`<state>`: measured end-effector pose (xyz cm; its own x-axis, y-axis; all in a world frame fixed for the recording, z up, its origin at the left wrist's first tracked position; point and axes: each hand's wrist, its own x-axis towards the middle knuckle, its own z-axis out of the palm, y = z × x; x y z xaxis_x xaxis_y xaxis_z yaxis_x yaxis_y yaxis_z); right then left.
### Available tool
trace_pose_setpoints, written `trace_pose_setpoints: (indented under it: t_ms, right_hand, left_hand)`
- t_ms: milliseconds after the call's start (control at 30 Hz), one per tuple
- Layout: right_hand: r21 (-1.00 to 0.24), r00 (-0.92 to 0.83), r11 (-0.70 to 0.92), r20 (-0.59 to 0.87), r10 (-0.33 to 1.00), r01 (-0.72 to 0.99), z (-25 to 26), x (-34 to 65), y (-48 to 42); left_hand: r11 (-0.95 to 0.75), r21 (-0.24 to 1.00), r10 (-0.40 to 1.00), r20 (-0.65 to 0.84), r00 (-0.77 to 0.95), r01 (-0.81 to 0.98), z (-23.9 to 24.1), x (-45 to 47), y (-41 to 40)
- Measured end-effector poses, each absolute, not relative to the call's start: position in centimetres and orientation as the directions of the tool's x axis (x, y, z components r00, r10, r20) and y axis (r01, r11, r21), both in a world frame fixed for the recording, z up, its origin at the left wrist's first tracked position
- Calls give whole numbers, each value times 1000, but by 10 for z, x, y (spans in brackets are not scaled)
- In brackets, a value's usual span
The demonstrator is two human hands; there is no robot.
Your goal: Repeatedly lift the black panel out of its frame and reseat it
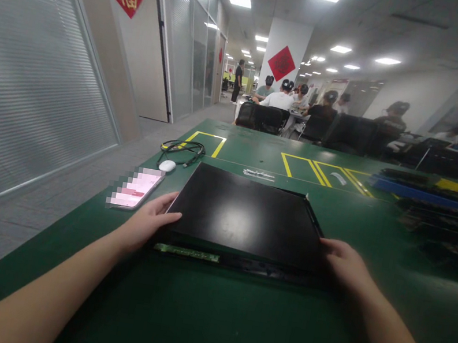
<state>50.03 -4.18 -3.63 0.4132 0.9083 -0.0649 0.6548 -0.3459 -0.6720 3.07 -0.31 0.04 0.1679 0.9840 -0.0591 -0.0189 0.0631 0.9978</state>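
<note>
A flat black panel [248,213] with a glossy top lies on the green table [204,319] in front of me. Along its near edge a green circuit strip [186,253] shows beneath it. My left hand [146,223] grips the panel's near left corner, thumb on top and fingers under the edge. My right hand [347,264] holds the near right corner in the same way, fingers curled around the edge.
A phone [138,188], a white mouse [167,166] and a coiled black cable [183,149] lie left of the panel. Yellow marked boxes [321,172] cross the far tabletop. Stacked dark trays [445,213] sit at right. Several people sit at desks beyond; the table's left edge borders an aisle.
</note>
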Motion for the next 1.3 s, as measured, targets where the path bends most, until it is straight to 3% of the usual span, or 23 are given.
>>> trace_pose_setpoints:
  t_ms: [167, 367, 900, 1300]
  right_hand:
    - [-638, 426, -371, -73, 902, 675, -32, 497, -43]
    - [-658, 410, -342, -55, 910, 671, -37, 502, -42]
    - [-630, 403, -331, -31, 914, 702, -35, 499, -41]
    - [-656, 417, -380, -109, 902, 652, -32, 498, -42]
  left_hand:
    - [-119, 910, 991, 83, 108, 396, -15, 14, 9]
    - [-149, 793, 984, 63, 164, 590, -18, 11, 12]
    - [-210, 667, 976, 102, 191, 715, -25, 12, 13]
    - [-211, 681, 975, 97, 199, 701, -25, 10, 14]
